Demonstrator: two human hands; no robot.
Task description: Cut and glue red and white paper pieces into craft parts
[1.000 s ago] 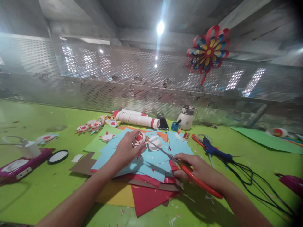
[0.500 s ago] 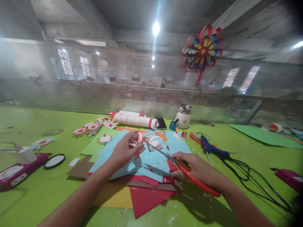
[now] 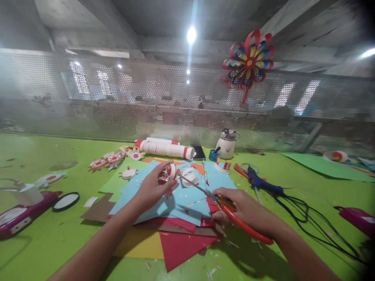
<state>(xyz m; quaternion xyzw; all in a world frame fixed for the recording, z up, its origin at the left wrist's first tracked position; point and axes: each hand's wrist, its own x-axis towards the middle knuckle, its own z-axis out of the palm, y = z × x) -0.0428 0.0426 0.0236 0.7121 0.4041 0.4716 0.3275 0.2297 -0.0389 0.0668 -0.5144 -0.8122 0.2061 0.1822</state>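
Note:
In my left hand [image 3: 155, 186] is a small red-and-white paper ring [image 3: 171, 171], pinched between thumb and fingers above the sheets. My right hand [image 3: 234, 207] is wrapped round the orange handles of a pair of scissors [image 3: 209, 194]. The blades point left and their tips reach the ring's right side; whether they touch it I cannot tell. A loose white paper ring [image 3: 190, 178] lies just behind the blades on the light blue paper [image 3: 184, 205]. Small paper scraps are scattered around it.
A blue glue gun [image 3: 263, 183] with its black cable lies right. White rolls [image 3: 164, 149], a phone [image 3: 199, 153], a blue pot [image 3: 213, 155] and a bottle [image 3: 227, 145] stand behind. Left are finished-looking paper turtles [image 3: 114, 158], a purple power strip [image 3: 32, 212] and a tape roll [image 3: 66, 201].
My hands keep nearly the same pose on the ring and scissors. The loose white ring behind the blades looks slightly lower and tipped differently. The whole view has shifted a little.

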